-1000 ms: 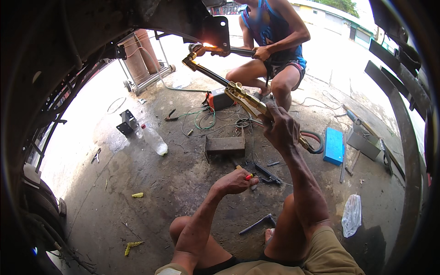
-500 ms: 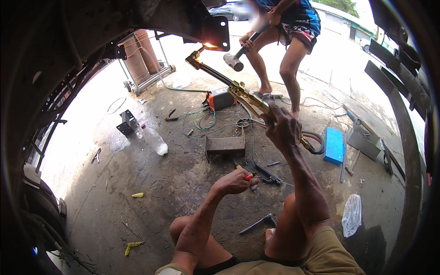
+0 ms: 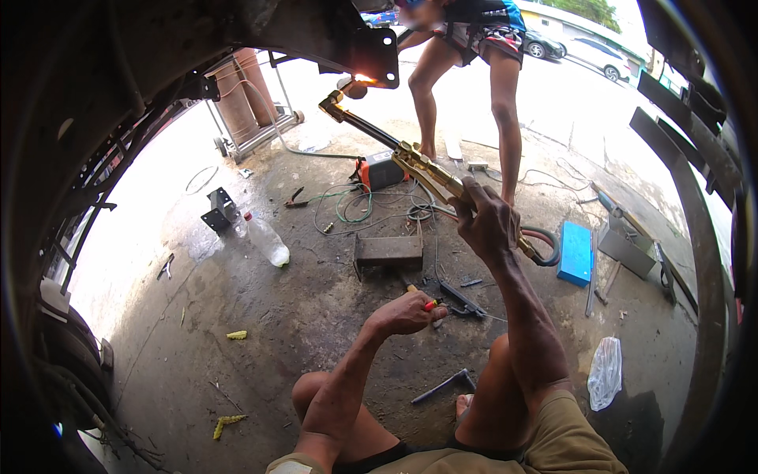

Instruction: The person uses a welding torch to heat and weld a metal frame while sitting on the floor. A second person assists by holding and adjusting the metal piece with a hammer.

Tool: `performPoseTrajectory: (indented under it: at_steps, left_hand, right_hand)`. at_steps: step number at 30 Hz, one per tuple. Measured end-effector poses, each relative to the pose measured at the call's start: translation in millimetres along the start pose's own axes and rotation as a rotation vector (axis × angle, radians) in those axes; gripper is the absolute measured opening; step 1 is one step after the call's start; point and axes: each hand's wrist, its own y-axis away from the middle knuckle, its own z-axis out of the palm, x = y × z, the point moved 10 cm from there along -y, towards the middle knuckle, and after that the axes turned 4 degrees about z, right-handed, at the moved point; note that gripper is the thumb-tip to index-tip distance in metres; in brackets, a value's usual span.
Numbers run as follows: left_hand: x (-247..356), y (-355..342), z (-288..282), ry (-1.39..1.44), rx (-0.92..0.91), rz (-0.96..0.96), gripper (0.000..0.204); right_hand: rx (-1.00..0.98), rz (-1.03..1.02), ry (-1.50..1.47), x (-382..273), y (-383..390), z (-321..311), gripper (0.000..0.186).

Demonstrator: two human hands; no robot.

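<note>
The sledgehammer [image 3: 358,90] came back, maybe crowding the flame [image 3: 364,78]; the right hand [image 3: 486,216] gripped the cutting torch [image 3: 432,169], the left hand [image 3: 400,314] a red thing [image 3: 431,304].

We count one torch [image 3: 377,137], two gas tanks [image 3: 234,95], one plastic bottle [image 3: 267,240], one blue box [image 3: 576,251], one plastic bag [image 3: 605,374], one orange-and-black machine [image 3: 382,169], two yellow scraps [image 3: 237,335] and one L-shaped bar [image 3: 438,387].

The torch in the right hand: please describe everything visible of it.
The torch has a brass-coloured body and bent head, joined by dark tubing. It slants up leftward and looks lit: an orange glow shows near its tip, at the lower edge of the dark metal plate. The right hand grips its rear; hoses curve behind.
</note>
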Motion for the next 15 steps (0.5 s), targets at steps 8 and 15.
performPoseTrajectory:
  at_steps: [8,15]
  left_hand:
    - [3,1,-1,0.006,0.007,0.008,0.058]
    - [2,1,0,0.001,-0.002,0.006,0.058]
  right_hand:
    - [0.006,-0.027,-0.016,-6,1,-6,0.035]
    - [-0.003,-0.035,-0.023,-11,2,-10,0.034]
